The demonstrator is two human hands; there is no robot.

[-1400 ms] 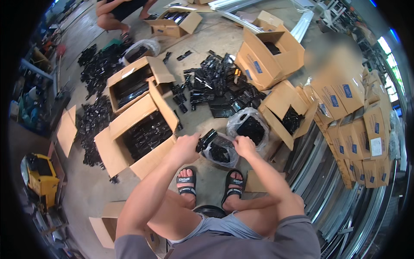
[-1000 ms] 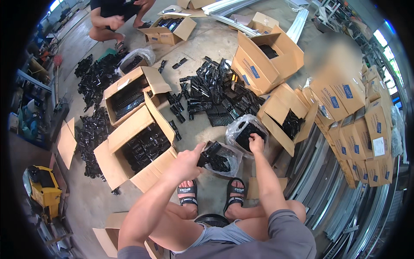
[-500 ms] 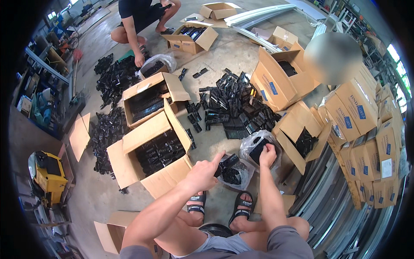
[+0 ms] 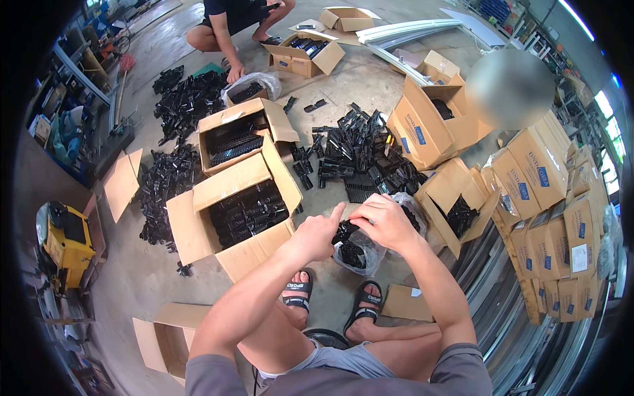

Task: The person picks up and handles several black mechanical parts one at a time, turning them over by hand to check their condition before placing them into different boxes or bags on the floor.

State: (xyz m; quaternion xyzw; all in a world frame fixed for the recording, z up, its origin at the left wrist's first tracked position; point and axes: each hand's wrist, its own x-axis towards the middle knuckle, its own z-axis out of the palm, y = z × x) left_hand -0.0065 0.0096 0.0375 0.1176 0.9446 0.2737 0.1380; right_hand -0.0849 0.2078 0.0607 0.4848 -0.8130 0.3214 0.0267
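Above the bags near my feet, my left hand point(image 4: 316, 236) is closed round a black plastic part point(image 4: 345, 231), its index finger stretched out and most of the part hidden. My right hand point(image 4: 382, 221) meets it from the right, thumb and fingers pinched at the part's upper end; whatever small piece they hold is too small to make out. Just below the hands stands a clear plastic bag point(image 4: 371, 263) holding small black pieces point(image 4: 351, 255). A second clear bag point(image 4: 415, 206) with black pieces is partly covered by my right hand.
Black parts lie heaped ahead point(image 4: 360, 148) and at left point(image 4: 168, 198). An open carton point(image 4: 261, 254) of stacked black parts is left of my hands; another carton point(image 4: 485, 221) stands right. Long metal profiles point(image 4: 508, 317) lie at right. A co-worker's hand point(image 4: 236, 72) reaches to a far bag.
My right hand has left the right-hand bag and come leftward to my left hand, where it now pinches at the part. My view has shifted slightly.
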